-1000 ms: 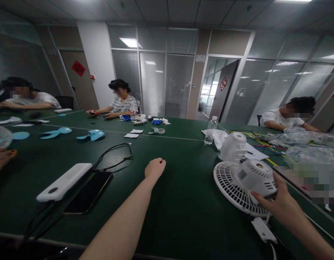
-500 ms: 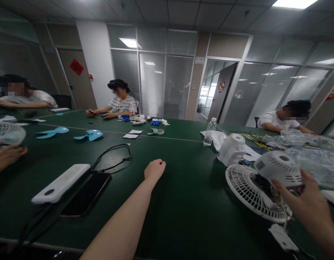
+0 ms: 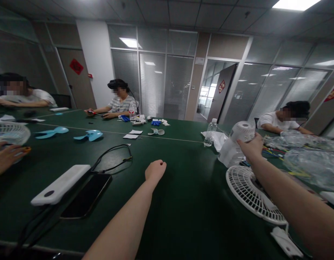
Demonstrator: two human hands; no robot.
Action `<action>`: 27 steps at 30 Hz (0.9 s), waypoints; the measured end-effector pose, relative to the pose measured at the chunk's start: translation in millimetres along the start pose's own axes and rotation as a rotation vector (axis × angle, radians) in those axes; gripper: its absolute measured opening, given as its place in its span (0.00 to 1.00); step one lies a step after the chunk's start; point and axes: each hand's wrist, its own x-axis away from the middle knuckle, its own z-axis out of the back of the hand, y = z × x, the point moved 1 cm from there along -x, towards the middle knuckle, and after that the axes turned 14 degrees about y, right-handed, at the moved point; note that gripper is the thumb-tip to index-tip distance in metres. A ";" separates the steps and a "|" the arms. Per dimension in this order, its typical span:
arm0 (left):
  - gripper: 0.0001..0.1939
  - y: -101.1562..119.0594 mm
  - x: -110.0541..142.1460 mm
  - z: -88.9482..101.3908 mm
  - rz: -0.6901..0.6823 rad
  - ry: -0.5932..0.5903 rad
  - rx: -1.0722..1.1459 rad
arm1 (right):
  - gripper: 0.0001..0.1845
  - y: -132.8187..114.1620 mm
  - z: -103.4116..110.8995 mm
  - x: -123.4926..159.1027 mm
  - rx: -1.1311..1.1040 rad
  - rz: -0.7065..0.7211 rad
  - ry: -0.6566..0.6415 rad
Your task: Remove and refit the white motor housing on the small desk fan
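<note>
White housing (image 3: pixel 241 131) gripped in my right hand (image 3: pixel 252 146)

My right hand is closed around the side of the domed white housing, with my thumb toward the near side. The housing sits up and to the right of the table's middle, in front of a second white housing (image 3: pixel 229 156) that it partly overlaps in my view (I cannot tell whether the two touch). My left hand (image 3: pixel 155 170) is curled into a fist over the green table (image 3: pixel 183 202), well apart from the housings; its inside is hidden, so I cannot tell whether anything is tucked there.

Under my right forearm lies a round white grille (image 3: pixel 241 187), partly covered by the arm. Near its lower edge is a small white box (image 3: pixel 286 242) with a cable. Just behind the housings are a clear bottle (image 3: pixel 211 126) and a crumpled white sheet (image 3: pixel 219 140); clear plastic bags (image 3: pixel 313 169) spread to the right.

To the left of my fist lie a dark phone (image 3: pixel 87 196) and a long white device (image 3: pixel 61 184) beside it, with two blue fan blades (image 3: pixel 89 135) farther off. At the left edge, a co-worker's hand (image 3: pixel 7 157) rests by another white grille (image 3: pixel 11 130).
</note>
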 end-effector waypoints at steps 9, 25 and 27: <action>0.17 -0.9 -1.0 -1.1 -0.004 0.008 0.001 | 0.49 19.6 -17.4 30.7 0.052 -0.261 -0.097; 0.16 3.2 2.2 1.3 0.009 0.033 -0.007 | 0.52 -100.8 -52.7 165.0 -0.205 -0.040 -0.274; 0.16 5.3 2.6 2.9 0.011 0.045 -0.019 | 0.51 -118.1 -55.8 180.6 -0.233 -0.032 -0.309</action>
